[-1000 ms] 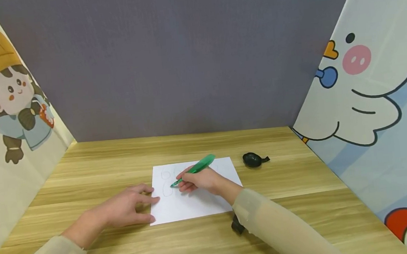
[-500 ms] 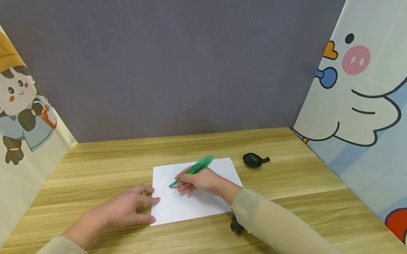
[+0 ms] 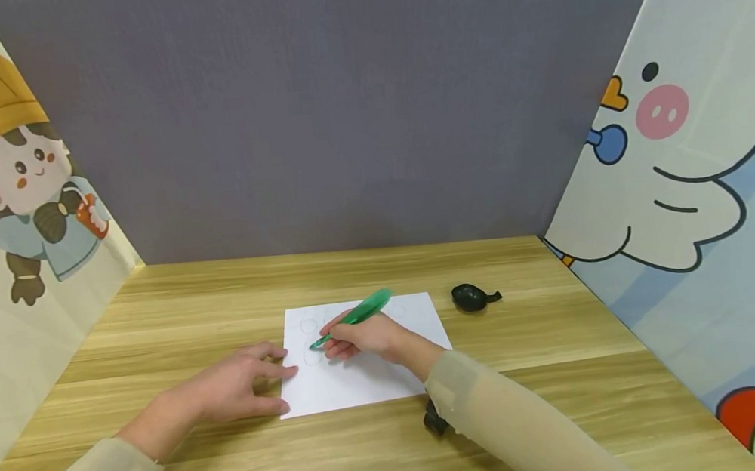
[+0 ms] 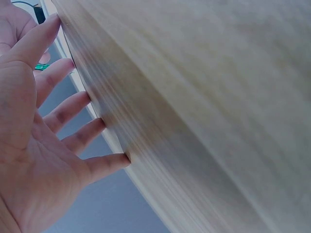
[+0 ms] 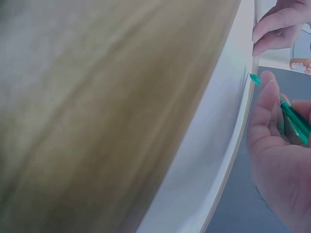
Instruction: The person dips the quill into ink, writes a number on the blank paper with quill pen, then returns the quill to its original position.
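A white sheet of paper [image 3: 365, 390] lies on the wooden table, bearing faint rounded pencil-thin outlines [image 3: 312, 358] toward its left side. My right hand [image 3: 375, 338] pinches a slim green pen [image 3: 371, 306] with a wide top end; its tip meets the paper at the left-hand drawing. In the right wrist view, the pen [image 5: 297, 121] slants between thumb and fingers, partly hidden by the hand. My left hand [image 3: 242, 385] has its fingers spread, fingertips on the paper's left edge. The left wrist view shows those fingertips [image 4: 127, 159] pressing down in a row.
A small black rounded thing with a short tail [image 3: 469, 298] lies right of the paper. A grey panel [image 3: 325, 119] rises behind the table [image 3: 219, 289]. Cartoon-printed walls [image 3: 710, 218] stand on both sides.
My right hand and the pen have shifted slightly left, the tip sliding left across the drawn outline. The left hand and the paper have stayed in place.
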`<state>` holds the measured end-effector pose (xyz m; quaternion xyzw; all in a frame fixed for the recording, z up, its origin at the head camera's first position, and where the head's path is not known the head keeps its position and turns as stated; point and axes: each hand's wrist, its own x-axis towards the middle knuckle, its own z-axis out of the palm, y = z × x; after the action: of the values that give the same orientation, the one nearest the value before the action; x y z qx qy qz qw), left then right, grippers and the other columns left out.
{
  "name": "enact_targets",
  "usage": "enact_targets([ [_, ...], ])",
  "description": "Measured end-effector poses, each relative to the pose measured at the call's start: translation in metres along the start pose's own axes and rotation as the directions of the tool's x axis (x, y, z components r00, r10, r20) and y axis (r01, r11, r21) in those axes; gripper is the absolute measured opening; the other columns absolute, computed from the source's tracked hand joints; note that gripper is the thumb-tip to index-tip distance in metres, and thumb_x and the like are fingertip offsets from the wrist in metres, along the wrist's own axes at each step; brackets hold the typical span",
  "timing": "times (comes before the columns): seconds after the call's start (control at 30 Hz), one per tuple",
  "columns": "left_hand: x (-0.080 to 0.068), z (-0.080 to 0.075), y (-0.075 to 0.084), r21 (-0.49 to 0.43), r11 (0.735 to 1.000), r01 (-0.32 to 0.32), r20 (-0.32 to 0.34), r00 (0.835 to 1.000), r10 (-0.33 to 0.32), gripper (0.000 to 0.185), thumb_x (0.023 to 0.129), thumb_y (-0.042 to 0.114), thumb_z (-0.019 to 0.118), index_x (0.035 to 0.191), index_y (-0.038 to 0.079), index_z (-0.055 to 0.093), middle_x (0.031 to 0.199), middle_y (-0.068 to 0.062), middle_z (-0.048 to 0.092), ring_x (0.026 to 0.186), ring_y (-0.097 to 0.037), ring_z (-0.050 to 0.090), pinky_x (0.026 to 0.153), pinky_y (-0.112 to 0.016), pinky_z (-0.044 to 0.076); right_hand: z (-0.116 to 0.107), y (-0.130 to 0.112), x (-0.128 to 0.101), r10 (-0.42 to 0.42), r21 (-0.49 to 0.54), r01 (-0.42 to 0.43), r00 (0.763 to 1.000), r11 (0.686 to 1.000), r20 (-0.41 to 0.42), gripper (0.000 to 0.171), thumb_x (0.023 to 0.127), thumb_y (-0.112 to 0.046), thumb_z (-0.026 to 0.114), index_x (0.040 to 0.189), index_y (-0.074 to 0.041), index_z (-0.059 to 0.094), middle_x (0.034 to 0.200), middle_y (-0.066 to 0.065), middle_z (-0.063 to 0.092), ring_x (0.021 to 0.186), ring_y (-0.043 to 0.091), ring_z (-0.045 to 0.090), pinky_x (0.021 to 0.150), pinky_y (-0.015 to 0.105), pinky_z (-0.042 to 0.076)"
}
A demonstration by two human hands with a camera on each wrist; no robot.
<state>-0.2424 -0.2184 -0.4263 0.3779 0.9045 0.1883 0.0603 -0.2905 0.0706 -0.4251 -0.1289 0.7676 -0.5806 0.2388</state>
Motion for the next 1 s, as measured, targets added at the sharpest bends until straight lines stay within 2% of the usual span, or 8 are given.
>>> enact_targets([
  [1.0,-0.0017,-0.0007,0.0022,-0.003,1.0,0.014,0.01,1.0,-0.014,0.064,0.093,0.053,0.085,0.143,0.015,0.075,0.152,-0.02,0.062,0.137,-0.047,0.061,0.113,-0.068,0.052,0.0066,0.0002,0.0025,0.003,0.026,-0.004,1.0,1.0,0.025,0.032,0.112,-0.015,0.06,0.133,0.004,0.073,0.116,0.021,0.082,0.097,0.019,0.082,0.086,0.031,0.068],
])
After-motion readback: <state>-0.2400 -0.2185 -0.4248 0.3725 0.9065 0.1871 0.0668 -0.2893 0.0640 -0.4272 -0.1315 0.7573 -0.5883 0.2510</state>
